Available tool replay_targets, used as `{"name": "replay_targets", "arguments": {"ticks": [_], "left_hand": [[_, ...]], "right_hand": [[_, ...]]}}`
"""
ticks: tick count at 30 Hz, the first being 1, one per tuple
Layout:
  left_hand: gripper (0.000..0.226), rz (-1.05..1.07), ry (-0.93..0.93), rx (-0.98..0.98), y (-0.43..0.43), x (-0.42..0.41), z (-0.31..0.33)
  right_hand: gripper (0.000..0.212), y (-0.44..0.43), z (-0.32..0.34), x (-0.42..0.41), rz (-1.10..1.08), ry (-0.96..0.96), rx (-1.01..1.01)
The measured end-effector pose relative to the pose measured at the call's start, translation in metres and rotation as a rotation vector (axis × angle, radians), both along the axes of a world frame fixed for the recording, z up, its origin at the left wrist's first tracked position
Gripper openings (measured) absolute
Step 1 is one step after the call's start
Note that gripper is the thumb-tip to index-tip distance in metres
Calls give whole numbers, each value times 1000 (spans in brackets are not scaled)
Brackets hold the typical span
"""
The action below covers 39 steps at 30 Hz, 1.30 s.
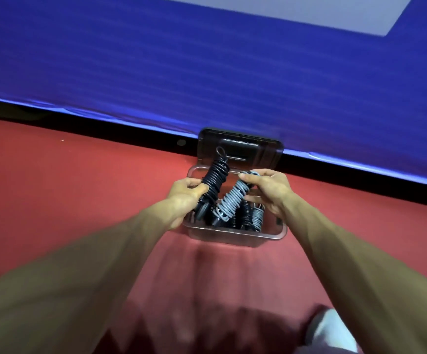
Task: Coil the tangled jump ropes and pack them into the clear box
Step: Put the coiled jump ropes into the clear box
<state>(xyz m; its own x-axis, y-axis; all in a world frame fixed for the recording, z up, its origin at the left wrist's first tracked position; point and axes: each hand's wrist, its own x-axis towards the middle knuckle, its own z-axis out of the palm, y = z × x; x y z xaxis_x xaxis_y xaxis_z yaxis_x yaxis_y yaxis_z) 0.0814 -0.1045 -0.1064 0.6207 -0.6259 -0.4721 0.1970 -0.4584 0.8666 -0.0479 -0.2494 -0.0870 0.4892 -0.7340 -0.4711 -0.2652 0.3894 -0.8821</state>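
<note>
Red floor point(67, 187); two hands point(185, 194) point(271, 190) grip two coiled ropes point(215, 178) point(233, 200).

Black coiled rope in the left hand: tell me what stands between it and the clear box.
The lid is open, so nothing covers the clear box. The black coiled rope in the left hand dips into its left end. The grey coiled rope, held by the right hand, slants across the middle over packed coils.

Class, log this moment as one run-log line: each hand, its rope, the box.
left hand: grips black coiled jump rope | right hand: grips grey coiled jump rope | clear plastic box: lid open, more coiled ropes inside
</note>
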Motion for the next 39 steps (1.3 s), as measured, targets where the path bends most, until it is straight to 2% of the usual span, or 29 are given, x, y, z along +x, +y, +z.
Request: {"name": "replay_targets", "arguments": {"ticks": [5, 9, 11, 12, 15, 18, 22, 25, 32, 36, 39], "left_hand": [[30, -30, -125, 113, -25, 4, -27], [12, -173, -256, 282, -29, 7, -32], [30, -232, -309, 342, -28, 5, -34], [32, -266, -319, 361, -27, 5, -34], [30, -336, -374, 408, -20, 3, -26], [25, -282, -418, 354, -4, 7, -18], [24, -170, -408, 274, 35, 20, -12], [25, -131, -377, 287, 81, 33, -5], [18, -182, -375, 547, 214, 87, -24], [26, -330, -423, 740, 269, 103, -44], [34, -400, -410, 796, 293, 105, -68]], "right_hand": [[27, -15, -39, 25, -4, 92, 38], [28, -16, -57, 33, -23, 56, 104], [31, -10, -59, 35, 15, 47, 160], [31, -6, -58, 36, 27, 49, 176], [25, 3, -58, 35, -23, 57, 152], [24, 13, -53, 35, -52, 89, 77], [20, 37, -47, 39, 55, 147, 5], [20, 65, -44, 50, 139, 156, -23], [17, 173, -49, 94, 441, 188, 9], [23, 218, -69, 116, 610, 268, -65], [26, 246, -88, 138, 764, 348, -145]]}}
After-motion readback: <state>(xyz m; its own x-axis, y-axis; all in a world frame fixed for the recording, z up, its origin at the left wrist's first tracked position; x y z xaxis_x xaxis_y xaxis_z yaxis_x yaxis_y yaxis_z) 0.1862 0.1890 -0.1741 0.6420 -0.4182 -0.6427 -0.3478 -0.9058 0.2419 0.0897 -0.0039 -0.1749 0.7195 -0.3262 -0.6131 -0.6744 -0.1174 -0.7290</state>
